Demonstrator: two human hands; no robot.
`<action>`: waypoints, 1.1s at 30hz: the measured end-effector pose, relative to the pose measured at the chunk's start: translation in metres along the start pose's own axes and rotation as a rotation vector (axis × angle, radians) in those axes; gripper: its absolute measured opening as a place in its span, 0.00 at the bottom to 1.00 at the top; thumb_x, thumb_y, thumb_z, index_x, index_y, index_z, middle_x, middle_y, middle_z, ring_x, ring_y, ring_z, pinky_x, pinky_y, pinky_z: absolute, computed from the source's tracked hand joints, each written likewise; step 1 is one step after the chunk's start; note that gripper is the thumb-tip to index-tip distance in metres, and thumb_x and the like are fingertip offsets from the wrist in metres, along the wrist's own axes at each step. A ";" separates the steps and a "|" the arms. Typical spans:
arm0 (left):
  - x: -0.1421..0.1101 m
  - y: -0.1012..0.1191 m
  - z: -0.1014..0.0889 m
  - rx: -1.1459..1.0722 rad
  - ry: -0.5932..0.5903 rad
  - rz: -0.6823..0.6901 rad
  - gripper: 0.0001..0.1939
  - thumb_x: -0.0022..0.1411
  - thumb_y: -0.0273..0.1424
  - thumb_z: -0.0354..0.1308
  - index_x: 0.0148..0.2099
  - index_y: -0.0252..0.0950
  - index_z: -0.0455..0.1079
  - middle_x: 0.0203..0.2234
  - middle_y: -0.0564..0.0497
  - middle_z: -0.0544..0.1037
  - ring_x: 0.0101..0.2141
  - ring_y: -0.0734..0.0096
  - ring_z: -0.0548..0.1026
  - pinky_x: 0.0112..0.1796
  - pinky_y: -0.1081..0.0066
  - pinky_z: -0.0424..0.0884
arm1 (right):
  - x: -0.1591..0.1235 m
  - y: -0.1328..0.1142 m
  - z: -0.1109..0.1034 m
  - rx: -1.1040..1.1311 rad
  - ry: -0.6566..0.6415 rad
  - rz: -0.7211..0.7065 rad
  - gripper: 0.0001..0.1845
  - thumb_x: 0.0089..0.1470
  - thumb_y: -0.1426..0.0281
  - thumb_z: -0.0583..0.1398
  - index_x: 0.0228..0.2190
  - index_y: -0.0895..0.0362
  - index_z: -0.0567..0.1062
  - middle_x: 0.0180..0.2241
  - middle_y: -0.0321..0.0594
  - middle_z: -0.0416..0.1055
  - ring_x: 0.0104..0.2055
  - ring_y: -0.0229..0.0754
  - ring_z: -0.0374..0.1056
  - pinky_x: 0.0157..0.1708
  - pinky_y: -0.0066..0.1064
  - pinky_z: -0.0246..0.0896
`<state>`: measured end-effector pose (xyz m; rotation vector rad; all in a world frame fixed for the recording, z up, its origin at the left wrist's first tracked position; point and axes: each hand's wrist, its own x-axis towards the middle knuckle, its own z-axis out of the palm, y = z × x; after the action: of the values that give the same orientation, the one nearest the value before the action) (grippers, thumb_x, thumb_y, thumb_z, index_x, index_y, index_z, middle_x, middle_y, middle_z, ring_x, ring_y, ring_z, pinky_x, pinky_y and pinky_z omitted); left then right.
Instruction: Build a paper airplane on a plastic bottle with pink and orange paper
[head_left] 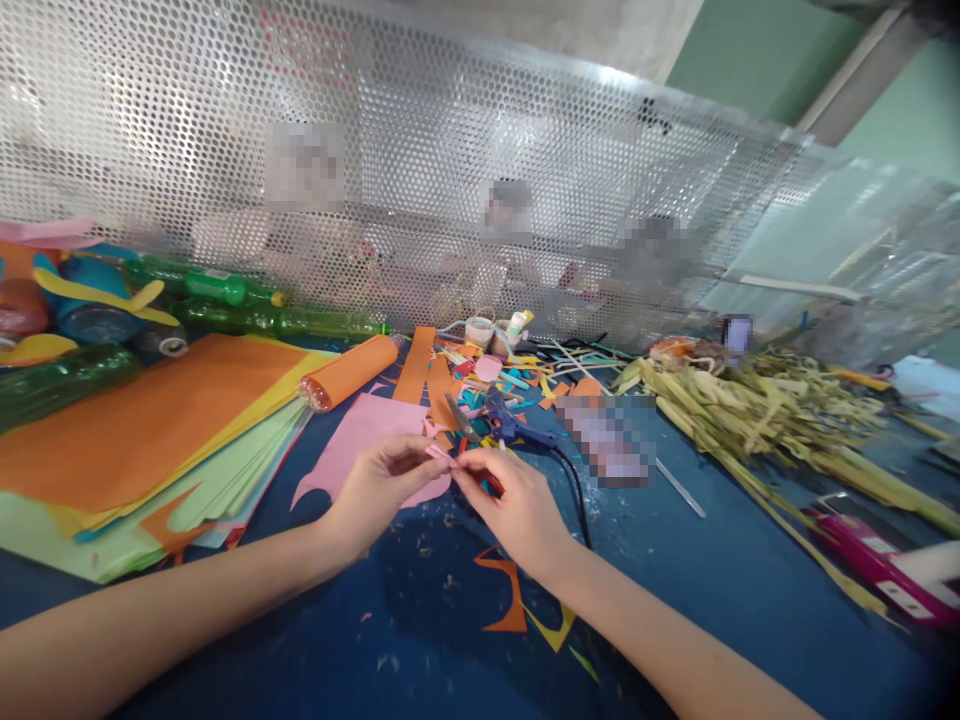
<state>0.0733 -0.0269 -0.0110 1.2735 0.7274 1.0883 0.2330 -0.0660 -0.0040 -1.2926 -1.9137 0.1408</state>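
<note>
Between my fingertips is a small folded piece of pink paper (441, 456). My left hand (386, 487) pinches its left side, thumb against fingers. From the other side my right hand (516, 505) grips it between thumb and forefinger. Under and behind my hands lies a larger pink sheet (367, 432) with curved cut edges. Just beyond them are scissors (459, 416) with their blades showing and a blue glue gun (517, 425) with a black cord. Orange paper offcuts (511, 595) lie on the blue table below my right hand.
Stacked coloured sheets (172, 430) lie at left, near green plastic bottles (217, 290) and an orange-wrapped bottle (351, 372). Mixed scraps (480, 375) and small cups (480, 330) sit at the back. Dried husks (765, 410) and a magenta device (877, 565) occupy the right. Beyond stands a perforated metal screen (435, 200).
</note>
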 end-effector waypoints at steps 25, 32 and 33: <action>0.006 -0.006 -0.008 -0.075 -0.112 -0.060 0.12 0.58 0.33 0.57 0.43 0.33 0.73 0.40 0.46 0.77 0.42 0.65 0.73 0.48 0.66 0.67 | 0.011 0.019 -0.007 0.250 -0.061 0.181 0.05 0.52 0.70 0.57 0.34 0.54 0.71 0.32 0.36 0.74 0.34 0.39 0.71 0.37 0.29 0.66; 0.007 -0.010 -0.009 -0.049 -0.158 -0.101 0.14 0.57 0.33 0.58 0.45 0.35 0.72 0.42 0.47 0.77 0.42 0.66 0.73 0.48 0.66 0.67 | 0.011 0.022 -0.009 0.271 -0.049 0.160 0.11 0.53 0.71 0.57 0.40 0.53 0.70 0.35 0.37 0.74 0.37 0.38 0.71 0.40 0.29 0.66; 0.007 -0.010 -0.009 -0.046 -0.152 -0.097 0.14 0.57 0.33 0.57 0.45 0.34 0.72 0.41 0.47 0.77 0.41 0.67 0.74 0.47 0.67 0.67 | 0.011 0.021 -0.010 0.260 -0.049 0.144 0.11 0.52 0.71 0.57 0.40 0.53 0.70 0.35 0.36 0.74 0.37 0.38 0.71 0.39 0.28 0.66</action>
<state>0.0696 -0.0164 -0.0214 1.2533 0.6395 0.9143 0.2527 -0.0500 -0.0017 -1.2571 -1.7738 0.4820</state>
